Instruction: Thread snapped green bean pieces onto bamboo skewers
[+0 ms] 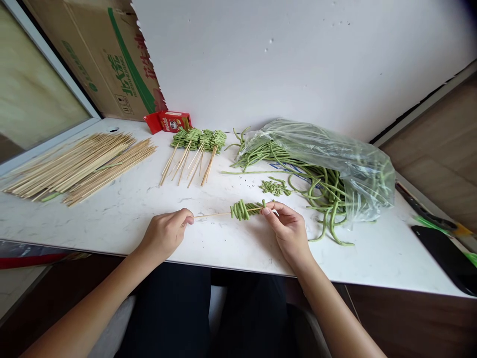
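Observation:
My left hand (166,231) is closed round the bare end of a thin bamboo skewer (212,215), held level above the table's front part. Cut green bean pieces (240,210) sit crosswise along the skewer's right portion. At that end, my right hand (288,229) pinches a short green bean piece (264,203) between thumb and fingers; the skewer's tip is hidden there. Just behind my right hand lies a small pile of cut bean pieces (275,186). Finished-looking bean skewers (197,139) rest in a row farther back, their bare sticks pointing toward me.
Loose bamboo skewers (82,164) are heaped at the left. Long green beans (324,181) spill from a clear plastic bag (368,169) at the right. A red box (175,121) and a cardboard carton (112,59) stand behind. A black phone (443,253) lies near the right edge.

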The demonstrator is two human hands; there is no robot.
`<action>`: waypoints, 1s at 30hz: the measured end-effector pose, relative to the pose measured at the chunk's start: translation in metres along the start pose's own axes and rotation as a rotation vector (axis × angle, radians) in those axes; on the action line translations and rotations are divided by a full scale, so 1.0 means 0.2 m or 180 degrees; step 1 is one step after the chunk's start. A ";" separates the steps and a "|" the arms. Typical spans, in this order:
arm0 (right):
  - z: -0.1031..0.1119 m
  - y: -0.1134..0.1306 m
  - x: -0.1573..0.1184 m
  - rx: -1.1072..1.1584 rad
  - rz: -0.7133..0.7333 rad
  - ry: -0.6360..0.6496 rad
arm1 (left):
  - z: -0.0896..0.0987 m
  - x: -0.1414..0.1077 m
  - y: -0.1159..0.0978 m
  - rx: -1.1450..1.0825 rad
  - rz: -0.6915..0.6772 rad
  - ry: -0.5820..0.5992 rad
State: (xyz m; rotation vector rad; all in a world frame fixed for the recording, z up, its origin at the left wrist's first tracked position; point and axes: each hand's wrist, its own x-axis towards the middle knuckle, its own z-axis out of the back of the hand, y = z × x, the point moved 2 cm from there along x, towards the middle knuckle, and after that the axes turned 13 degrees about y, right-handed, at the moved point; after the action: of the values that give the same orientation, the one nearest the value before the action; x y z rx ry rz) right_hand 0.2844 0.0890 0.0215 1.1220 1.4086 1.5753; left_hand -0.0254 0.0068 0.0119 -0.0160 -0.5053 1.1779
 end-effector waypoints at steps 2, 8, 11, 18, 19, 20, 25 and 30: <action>0.00 0.00 0.00 -0.0067 0.0047 0.0032 | 0.00 0.00 0.00 0.0016 0.0000 0.0021; 0.00 0.01 -0.01 -0.0170 0.0202 0.0061 | 0.01 0.01 -0.01 0.0037 -0.0068 0.0064; -0.01 0.02 -0.02 -0.0337 0.0377 0.0018 | 0.01 0.01 -0.01 0.0007 -0.0098 0.0089; -0.01 0.03 -0.02 -0.0204 0.0125 -0.0212 | -0.01 0.01 -0.02 -0.0189 -0.0267 -0.0026; 0.00 0.03 -0.01 -0.0170 0.0066 -0.0272 | -0.01 0.01 -0.03 -0.0201 -0.0267 -0.0071; 0.00 0.03 -0.01 -0.0135 0.0026 -0.0328 | -0.01 0.02 -0.03 -0.0202 -0.0260 -0.0132; 0.02 0.01 0.00 0.0047 -0.0004 -0.0442 | 0.01 0.02 -0.06 -0.0099 -0.0296 -0.0421; 0.01 0.00 0.00 0.0083 -0.0057 -0.0352 | 0.02 0.02 -0.07 -0.0049 -0.0410 -0.0474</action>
State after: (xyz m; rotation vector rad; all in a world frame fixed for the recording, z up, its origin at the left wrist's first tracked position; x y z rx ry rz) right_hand 0.2859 0.0894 0.0218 1.1900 1.3658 1.4634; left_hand -0.0142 0.0034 0.0201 0.0907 -0.6374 1.0536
